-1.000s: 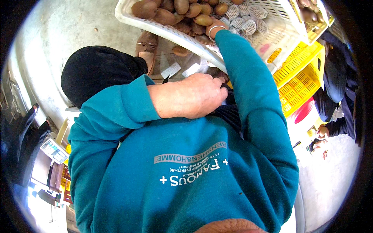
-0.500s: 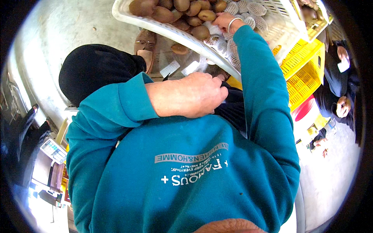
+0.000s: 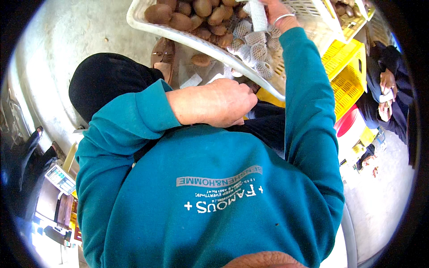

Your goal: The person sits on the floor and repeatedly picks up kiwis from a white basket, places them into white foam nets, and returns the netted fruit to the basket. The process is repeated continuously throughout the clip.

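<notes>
A pale grey concrete floor (image 3: pixel 71 58) spreads under bright daylight — it looks dusty and bare in the upper left. Yellow slatted plastic crates (image 3: pixel 346 73) stand stacked at the right, and a weighing scale (image 3: pixel 59 178) sits at the lower left.

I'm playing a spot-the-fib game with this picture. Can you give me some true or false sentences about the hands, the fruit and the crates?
1. The white crate holds brown fruit. True.
2. The right hand is up at the crate, touching a white foam net sleeve. True.
3. The left hand is inside the crate. False: it is curled below the crate's rim, in front of the teal sweatshirt.
4. The crates on the right are red. False: they are yellow.
5. The right wrist wears a thin bangle. True.
6. All the fruit wears net sleeves. False: most is bare.
</notes>
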Demonstrator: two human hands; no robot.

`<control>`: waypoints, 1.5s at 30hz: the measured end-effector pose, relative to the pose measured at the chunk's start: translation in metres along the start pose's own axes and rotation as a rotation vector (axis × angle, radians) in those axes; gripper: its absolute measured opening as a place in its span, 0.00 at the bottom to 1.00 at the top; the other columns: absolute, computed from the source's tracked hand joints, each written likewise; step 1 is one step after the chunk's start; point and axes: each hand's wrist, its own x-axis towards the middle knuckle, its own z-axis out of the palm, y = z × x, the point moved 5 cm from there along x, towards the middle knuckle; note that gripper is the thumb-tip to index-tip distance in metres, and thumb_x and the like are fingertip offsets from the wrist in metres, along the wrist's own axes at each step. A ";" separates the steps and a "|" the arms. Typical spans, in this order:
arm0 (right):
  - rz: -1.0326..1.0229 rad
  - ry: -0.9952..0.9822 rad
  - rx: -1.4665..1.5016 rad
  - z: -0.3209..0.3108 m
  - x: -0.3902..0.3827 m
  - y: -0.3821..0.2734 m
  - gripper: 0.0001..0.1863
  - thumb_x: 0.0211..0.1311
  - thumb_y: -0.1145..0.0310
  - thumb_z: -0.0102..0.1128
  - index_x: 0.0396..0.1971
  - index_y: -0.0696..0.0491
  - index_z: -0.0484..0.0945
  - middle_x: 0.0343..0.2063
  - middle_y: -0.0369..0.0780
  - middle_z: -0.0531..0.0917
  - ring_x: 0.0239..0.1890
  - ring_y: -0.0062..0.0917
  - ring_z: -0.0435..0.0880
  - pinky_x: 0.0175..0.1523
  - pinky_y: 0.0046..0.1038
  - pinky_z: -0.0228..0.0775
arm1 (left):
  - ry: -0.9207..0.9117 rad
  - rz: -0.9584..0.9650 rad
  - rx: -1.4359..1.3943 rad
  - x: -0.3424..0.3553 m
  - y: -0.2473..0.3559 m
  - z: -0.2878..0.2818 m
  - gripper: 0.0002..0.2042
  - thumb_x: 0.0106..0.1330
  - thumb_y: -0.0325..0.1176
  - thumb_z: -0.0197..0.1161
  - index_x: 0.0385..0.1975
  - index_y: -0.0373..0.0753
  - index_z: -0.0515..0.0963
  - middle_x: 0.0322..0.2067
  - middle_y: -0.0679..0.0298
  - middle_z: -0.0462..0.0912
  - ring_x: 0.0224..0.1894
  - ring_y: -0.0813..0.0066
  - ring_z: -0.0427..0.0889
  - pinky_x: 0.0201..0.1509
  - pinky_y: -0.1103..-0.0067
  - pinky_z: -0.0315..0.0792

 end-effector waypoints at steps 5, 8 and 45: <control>0.066 -0.071 -0.071 -0.047 0.060 0.055 0.16 0.65 0.62 0.43 0.42 0.58 0.73 0.30 0.42 0.81 0.29 0.34 0.80 0.30 0.34 0.77 | -0.001 0.030 0.052 0.000 0.004 -0.001 0.22 0.49 0.38 0.67 0.39 0.31 0.69 0.31 0.50 0.76 0.35 0.51 0.78 0.37 0.65 0.74; -0.003 0.023 -0.203 -0.047 0.048 0.048 0.17 0.64 0.56 0.47 0.33 0.58 0.73 0.20 0.40 0.78 0.13 0.26 0.74 0.15 0.28 0.67 | 0.037 0.038 0.057 -0.001 0.003 -0.003 0.24 0.50 0.37 0.66 0.44 0.31 0.68 0.31 0.49 0.76 0.35 0.50 0.78 0.37 0.65 0.74; -0.553 -0.290 0.216 -0.045 -0.191 -0.018 0.11 0.53 0.77 0.59 0.37 0.57 0.71 0.23 0.36 0.77 0.23 0.20 0.76 0.26 0.21 0.67 | 0.489 0.077 -1.123 0.021 -0.028 -0.076 0.19 0.65 0.38 0.56 0.54 0.40 0.66 0.43 0.65 0.75 0.39 0.83 0.74 0.31 0.89 0.71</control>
